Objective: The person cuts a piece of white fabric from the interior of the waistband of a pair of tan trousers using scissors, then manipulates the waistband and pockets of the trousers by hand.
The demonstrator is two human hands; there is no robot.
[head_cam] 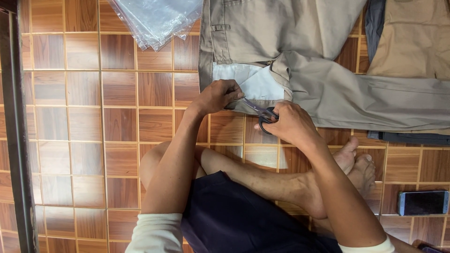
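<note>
A pair of khaki trousers (328, 89) lies spread on a brown tiled floor (84, 122), the waist end turned back to show a white pocket lining (255, 82), right in front of a person seated cross-legged on the tiles. The left hand (216, 96) pinches the lower edge of the cloth beside the lining, fingers curled tight on the fabric. The right hand (291, 124) is closed around the dark handles of a pair of scissors (262, 112), whose blades point up and left and meet the trouser edge just beside the left hand's fingertips; whether the blades are parted or shut cannot be told. Both forearms reach forward over bare legs (253, 175) folded on the floor, feet (356, 164) crossed to the right, dark shorts (234, 220) in the lap. Above and to the left of the trousers, a stack of clear plastic bags (157, 21) rests on the tiles. At the upper right, more folded garments, one tan (412, 37) and one dark, lie beside and under the trousers. A phone (423, 202) lies face up on the floor at the lower right, well apart from the hands. A dark frame (16, 131) runs down the left edge.
</note>
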